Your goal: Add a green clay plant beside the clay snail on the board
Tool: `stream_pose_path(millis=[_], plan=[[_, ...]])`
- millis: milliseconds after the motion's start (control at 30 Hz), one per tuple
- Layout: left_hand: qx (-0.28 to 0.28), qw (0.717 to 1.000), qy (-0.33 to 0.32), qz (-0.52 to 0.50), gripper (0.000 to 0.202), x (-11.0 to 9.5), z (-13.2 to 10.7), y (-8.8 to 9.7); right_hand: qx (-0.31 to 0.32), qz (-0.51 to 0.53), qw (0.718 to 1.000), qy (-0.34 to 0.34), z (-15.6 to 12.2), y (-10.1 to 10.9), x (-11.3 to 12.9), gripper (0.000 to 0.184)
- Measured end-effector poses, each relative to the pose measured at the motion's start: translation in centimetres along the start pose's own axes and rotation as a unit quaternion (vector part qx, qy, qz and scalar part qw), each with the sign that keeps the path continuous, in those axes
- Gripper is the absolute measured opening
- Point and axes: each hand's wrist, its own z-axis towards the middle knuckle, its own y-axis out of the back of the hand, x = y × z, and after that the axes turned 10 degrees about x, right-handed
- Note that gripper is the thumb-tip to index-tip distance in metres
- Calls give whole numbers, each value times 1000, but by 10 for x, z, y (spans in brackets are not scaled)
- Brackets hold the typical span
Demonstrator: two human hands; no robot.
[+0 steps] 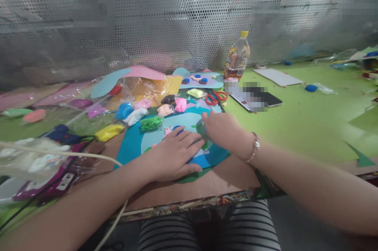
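A blue layered paper picture (129,140) lies in front of me, with a pale blue shape in its middle. A small pink figure (167,131) and a dark blue piece sit on it. My left hand (178,152) rests flat on the picture with its fingers stretched out, covering part of it. Beside it, my right hand (222,127) is curled with its fingers pressed together over the picture's right part, by a small green piece (201,128). Whatever is under those fingertips is hidden. A wrapped packet of green clay (151,123) lies on the picture's upper left.
Several wrapped clay packets, such as a yellow one (109,132), lie to the left. Red-handled scissors (211,99), a phone (273,101), a bottle (237,60) and a white board (277,77) are beyond my hands. A pale cable (88,155) crosses by my left forearm.
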Motion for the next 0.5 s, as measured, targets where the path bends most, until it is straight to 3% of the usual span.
stream_pose_path(millis=[167,500], plan=[[4,1000,-2,-20,58,3,-1,-2,7,-20,1000,-7,-3,6,-12,26],[0,1000,7,-15,53,1,-1,0,4,-12,1000,14,-3,4,-3,26]])
